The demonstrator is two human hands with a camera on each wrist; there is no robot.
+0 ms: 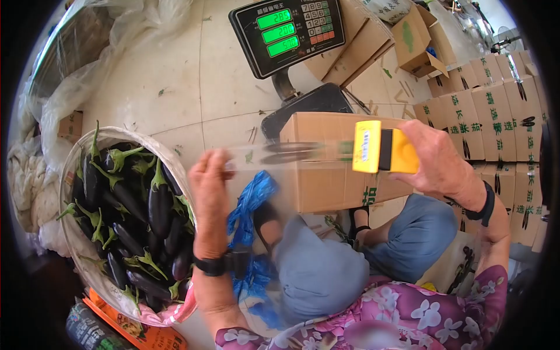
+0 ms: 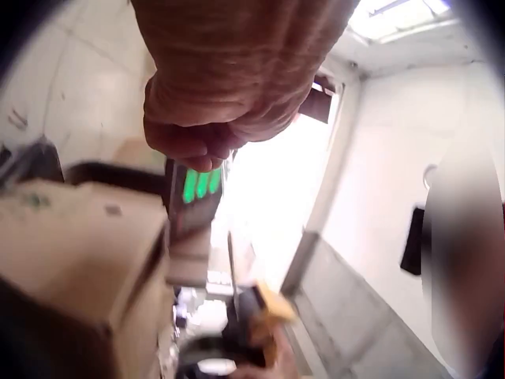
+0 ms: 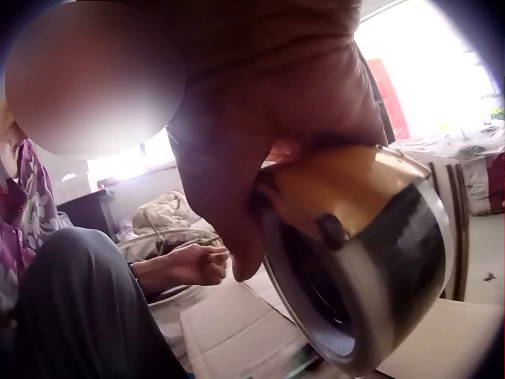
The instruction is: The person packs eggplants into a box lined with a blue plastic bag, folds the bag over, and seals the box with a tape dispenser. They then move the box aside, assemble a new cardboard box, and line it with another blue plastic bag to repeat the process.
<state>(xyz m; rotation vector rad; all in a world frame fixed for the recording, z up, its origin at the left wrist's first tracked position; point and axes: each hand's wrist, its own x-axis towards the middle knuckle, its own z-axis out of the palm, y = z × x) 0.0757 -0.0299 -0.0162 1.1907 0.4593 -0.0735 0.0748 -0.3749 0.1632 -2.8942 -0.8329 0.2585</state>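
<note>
A yellow tape dispenser (image 1: 368, 147) is gripped by my right hand (image 1: 437, 157) above the right part of a closed cardboard box (image 1: 332, 192). Clear tape (image 1: 262, 155) stretches from it across to my left hand (image 1: 210, 189), whose curled fingers pinch the tape's end left of the box. In the right wrist view the dispenser (image 3: 379, 237) shows a large roll, with my right hand (image 3: 268, 103) around its yellow part. The left wrist view has my left hand (image 2: 237, 79) with fingertips together, the tape there too faint to see.
A round basket (image 1: 65, 233) of eggplants stands at the left, with a blue plastic bag (image 1: 254, 204) between it and my knees. Behind the box is a scale with a lit display (image 1: 280, 35). Printed cartons (image 1: 496, 122) are stacked at the right; an open carton (image 1: 411, 44) lies at the back.
</note>
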